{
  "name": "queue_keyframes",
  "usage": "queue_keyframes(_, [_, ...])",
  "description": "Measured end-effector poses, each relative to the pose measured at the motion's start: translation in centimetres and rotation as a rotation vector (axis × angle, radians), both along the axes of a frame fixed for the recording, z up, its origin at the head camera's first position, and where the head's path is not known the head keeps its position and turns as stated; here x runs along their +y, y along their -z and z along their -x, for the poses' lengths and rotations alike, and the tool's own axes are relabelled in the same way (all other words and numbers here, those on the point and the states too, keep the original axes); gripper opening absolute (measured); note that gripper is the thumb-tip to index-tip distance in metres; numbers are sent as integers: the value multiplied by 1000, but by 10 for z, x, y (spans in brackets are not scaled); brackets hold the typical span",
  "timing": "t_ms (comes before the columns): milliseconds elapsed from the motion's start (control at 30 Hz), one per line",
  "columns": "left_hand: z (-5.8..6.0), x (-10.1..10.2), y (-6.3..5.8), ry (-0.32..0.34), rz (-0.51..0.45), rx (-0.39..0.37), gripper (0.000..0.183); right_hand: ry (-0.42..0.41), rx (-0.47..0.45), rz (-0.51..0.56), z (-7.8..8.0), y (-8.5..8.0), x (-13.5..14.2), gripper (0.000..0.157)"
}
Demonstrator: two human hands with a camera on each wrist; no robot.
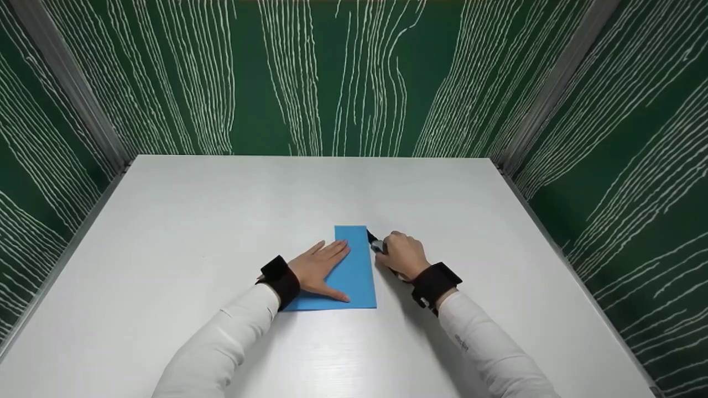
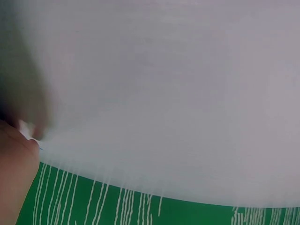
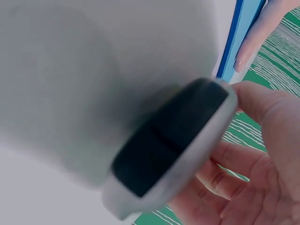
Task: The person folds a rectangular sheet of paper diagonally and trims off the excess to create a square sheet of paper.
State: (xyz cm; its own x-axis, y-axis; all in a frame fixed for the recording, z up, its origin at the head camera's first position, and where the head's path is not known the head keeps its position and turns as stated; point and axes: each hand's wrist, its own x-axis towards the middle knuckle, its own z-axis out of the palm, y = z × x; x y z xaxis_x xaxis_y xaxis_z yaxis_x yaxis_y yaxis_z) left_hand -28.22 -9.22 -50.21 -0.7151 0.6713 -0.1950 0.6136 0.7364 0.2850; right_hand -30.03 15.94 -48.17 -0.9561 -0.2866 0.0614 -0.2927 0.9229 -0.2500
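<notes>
A blue sheet of paper (image 1: 359, 276) lies on the white table. My left hand (image 1: 321, 271) rests on it, fingers spread and pressing it flat, covering its left part. In the left wrist view only a bit of the left hand (image 2: 16, 173) shows at the lower left. My right hand (image 1: 405, 254) grips a grey-and-black handheld tool (image 1: 378, 246) whose dark narrow front end meets the paper's right edge near the top. The right wrist view shows the tool's light grey body with a long black panel (image 3: 171, 136), held between thumb and fingers; its exact kind is hidden.
The white table (image 1: 221, 204) extends around the paper on all sides. Green walls with white wavy lines (image 1: 354, 77) stand behind and beside it, joined by grey corner posts (image 1: 547, 83). Black bands (image 1: 437, 284) wrap both wrists over white sleeves.
</notes>
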Motion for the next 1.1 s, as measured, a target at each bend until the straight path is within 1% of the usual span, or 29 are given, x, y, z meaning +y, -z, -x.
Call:
queue_keyframes(100, [1, -1, 1, -7, 6, -4, 120, 4, 3, 0, 1, -1, -2, 24])
queue_keyframes(167, [1, -2, 1, -11, -9, -9, 120, 7, 14, 2, 3, 0, -3, 25])
queue_keyframes(467, [-2, 1, 3, 3, 12, -4, 120, 27, 53, -1, 7, 5, -2, 26])
queue_keyframes(600, [0, 1, 4, -6, 9, -7, 120, 33, 56, -3, 7, 4, -1, 26])
queue_keyframes(767, [3, 0, 6, 3, -15, 2, 120, 37, 45, -19, 8, 2, 0, 25])
queue_keyframes(933, [5, -1, 10, 3, -16, 0, 121, 52, 3, -23, 8, 1, 8, 24])
queue_keyframes(1100, [5, -1, 10, 3, -20, 2, 121, 66, -1, -11, 6, 1, 27, 24])
